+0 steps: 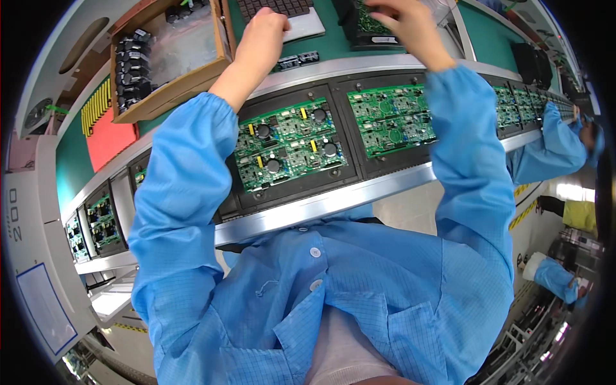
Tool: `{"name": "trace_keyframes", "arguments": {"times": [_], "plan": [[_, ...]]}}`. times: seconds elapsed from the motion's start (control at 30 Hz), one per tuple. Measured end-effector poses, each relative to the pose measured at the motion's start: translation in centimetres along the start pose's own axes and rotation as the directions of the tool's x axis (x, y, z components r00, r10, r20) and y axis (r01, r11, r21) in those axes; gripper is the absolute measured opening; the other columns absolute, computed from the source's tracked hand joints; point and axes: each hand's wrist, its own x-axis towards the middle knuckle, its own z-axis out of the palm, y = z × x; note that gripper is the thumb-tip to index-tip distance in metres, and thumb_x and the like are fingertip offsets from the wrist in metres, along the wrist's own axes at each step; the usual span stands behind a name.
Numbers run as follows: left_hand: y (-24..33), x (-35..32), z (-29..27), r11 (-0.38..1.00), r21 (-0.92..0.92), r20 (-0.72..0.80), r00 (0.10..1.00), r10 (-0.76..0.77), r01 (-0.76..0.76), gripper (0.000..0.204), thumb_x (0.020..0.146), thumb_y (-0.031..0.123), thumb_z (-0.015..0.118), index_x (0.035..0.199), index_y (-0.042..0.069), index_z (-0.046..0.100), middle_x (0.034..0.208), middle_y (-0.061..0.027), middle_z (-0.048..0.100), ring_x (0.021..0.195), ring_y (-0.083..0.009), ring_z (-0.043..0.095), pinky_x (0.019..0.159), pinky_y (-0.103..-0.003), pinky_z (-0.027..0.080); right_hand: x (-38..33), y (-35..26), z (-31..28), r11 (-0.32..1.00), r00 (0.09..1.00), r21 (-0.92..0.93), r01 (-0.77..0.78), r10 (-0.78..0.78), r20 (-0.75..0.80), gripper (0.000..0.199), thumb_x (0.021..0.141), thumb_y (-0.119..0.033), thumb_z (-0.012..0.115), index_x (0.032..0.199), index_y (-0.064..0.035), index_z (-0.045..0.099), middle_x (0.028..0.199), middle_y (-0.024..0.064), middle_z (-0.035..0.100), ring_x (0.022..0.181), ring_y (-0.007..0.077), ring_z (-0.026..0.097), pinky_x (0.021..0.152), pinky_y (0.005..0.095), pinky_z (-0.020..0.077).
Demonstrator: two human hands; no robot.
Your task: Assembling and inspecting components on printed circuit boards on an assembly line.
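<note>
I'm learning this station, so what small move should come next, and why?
Probably lower the right hand toward the green pieces in the black bin: it appears just over that bin, though whether it already holds one is unclear.

Blue jacket [385,269], fine darker grid lines; gathered cuffs [217,115]; round white buttons [315,252]; pale shirt [337,346] beneath.

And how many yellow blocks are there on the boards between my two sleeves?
4, all on the left board: upper-left block, upper-right block, lower-left block, lower-right block. The right sleeve may hide others.
</note>
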Motion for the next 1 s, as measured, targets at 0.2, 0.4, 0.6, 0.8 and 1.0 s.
{"name": "trace_keyframes", "arguments": {"times": [0.2, 0.4, 0.6, 0.8, 1.0], "plan": [[10.4, 1.2, 2.2, 0.87, -0.489, 0.192, 0.965, 0.176, -0.062, 0.022, 0.081, 0.004, 0.073, 0.101, 0.007, 0.081, 0.093, -0.0172, 0.076, 0.086, -0.0311, 0.075, 0.082, -0.041, 0.06, -13.5, 6.6, -6.9, 0.98, 0.961, -0.068, -0.185, 0.195, 0.198, 0.031, 0.085, 0.009, 0.071, 0.114, -0.0024, 0.072, 0.108, 0.0082, 0.072, 0.093, 0.019, 0.07, 0.084, 0.0305, 0.0562], [16.7, 2.0, 9.5, 0.806, -0.591, 0.329, 0.901, 0.284, -0.038, 0.027, 0.075, -0.001, 0.073, 0.101, 0.002, 0.08, 0.095, -0.0186, 0.077, 0.091, -0.0315, 0.076, 0.085, -0.039, 0.061, -18.4, 9.0, -5.1, 0.912, 0.872, -0.083, -0.401, 0.408, 0.271, 0.035, 0.082, 0.014, 0.068, 0.114, -0.0009, 0.071, 0.101, 0.0094, 0.073, 0.089, 0.0189, 0.07, 0.086, 0.0307, 0.0572], [18.7, 2.5, 11.7, 0.864, -0.502, 0.439, 0.846, 0.301, -0.047, 0.025, 0.071, -0.003, 0.075, 0.095, -0.002, 0.078, 0.094, -0.0196, 0.076, 0.091, -0.0337, 0.075, 0.083, -0.04, 0.061, -19.0, 9.8, -4.7, 0.894, 0.846, -0.026, -0.447, 0.432, 0.313, 0.033, 0.082, 0.013, 0.07, 0.112, 0.0, 0.072, 0.101, 0.0094, 0.074, 0.09, 0.019, 0.07, 0.086, 0.0314, 0.058], [19.1, 2.2, 11.7, 0.873, -0.483, 0.479, 0.815, 0.326, -0.065, 0.022, 0.072, -0.002, 0.076, 0.093, 0.0, 0.079, 0.095, -0.0193, 0.077, 0.091, -0.0342, 0.075, 0.082, -0.041, 0.062, -19.1, 10.1, -4.7, 0.887, 0.829, -0.025, -0.46, 0.439, 0.347, 0.03, 0.085, 0.012, 0.069, 0.112, 0.0004, 0.072, 0.103, 0.0099, 0.074, 0.092, 0.0198, 0.071, 0.087, 0.0314, 0.0581], [19.4, 1.9, 11.0, 0.943, -0.33, 0.561, 0.795, 0.231, -0.041, 0.022, 0.074, 0.004, 0.08, 0.096, 0.003, 0.079, 0.095, -0.0159, 0.077, 0.091, -0.0346, 0.075, 0.082, -0.042, 0.061, -18.9, 9.7, -4.6, 0.903, 0.857, 0.003, -0.429, 0.406, 0.318, 0.027, 0.086, 0.01, 0.069, 0.111, 0.0002, 0.072, 0.106, 0.0109, 0.075, 0.098, 0.0234, 0.072, 0.088, 0.033, 0.0583]]}}
